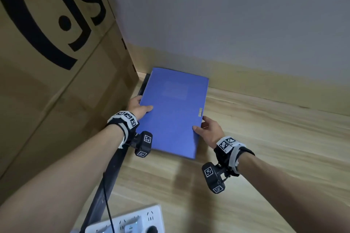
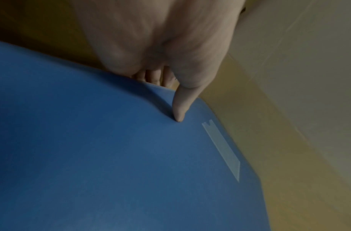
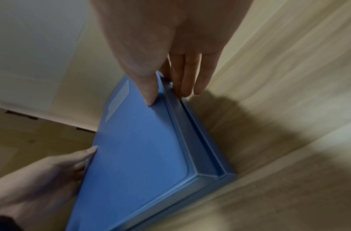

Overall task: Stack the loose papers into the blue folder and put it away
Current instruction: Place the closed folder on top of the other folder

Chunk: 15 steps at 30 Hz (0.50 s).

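Both forearms reach forward; between the left hand [image 1: 137,107] and right hand [image 1: 209,130], each pinching an edge thumb-on-top, the closed blue folder [image 1: 173,111] sits low over the wooden worktop [image 1: 265,138]. Beyond the fingertips is the wall, left a cardboard box [image 1: 56,62]. Best lower it level, then slide fingers out sideways.

Left fingers [image 1: 134,100] hidden behind blue folder [image 1: 174,111].

Large black letters "JS" with a dot and a curved stroke, printed on the cardboard box [image 1: 56,53] left of the left hand [image 1: 137,107]. Nothing else legible.
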### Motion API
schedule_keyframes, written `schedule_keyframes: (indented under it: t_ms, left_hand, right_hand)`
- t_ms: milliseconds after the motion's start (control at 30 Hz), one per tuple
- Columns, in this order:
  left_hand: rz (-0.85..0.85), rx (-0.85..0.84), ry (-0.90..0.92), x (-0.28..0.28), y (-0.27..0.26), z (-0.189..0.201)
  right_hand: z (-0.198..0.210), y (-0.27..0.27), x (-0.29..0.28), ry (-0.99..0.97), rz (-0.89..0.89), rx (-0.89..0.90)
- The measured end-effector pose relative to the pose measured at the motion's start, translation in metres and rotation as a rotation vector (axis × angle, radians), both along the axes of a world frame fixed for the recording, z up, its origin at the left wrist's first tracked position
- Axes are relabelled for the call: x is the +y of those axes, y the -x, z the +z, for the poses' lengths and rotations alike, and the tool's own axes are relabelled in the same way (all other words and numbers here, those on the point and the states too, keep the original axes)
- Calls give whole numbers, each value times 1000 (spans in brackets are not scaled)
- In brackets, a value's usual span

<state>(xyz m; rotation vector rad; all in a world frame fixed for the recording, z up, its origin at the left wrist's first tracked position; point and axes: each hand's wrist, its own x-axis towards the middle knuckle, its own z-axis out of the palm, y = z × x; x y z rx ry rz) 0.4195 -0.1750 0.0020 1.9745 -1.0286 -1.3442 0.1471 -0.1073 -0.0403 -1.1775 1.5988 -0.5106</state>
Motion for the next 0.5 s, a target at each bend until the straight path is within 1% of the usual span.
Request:
schedule_keyframes:
  t_ms: [100,200,367,500]
  left_hand:
    - [-12,-42,16,-1,0,-11]
    - [-29,-61,37,2,2,-17]
    - [-36,-72,75,3,1,-23]
    - [-65,-71,54,2,-2,-26]
  right_hand:
    - [-7,-7,3,14,24,62]
    - [-9,-9,7,43,-3,129]
    - [-9,-11,10,23,-33,-20]
    - [-8,-12,9,-10,-14,9]
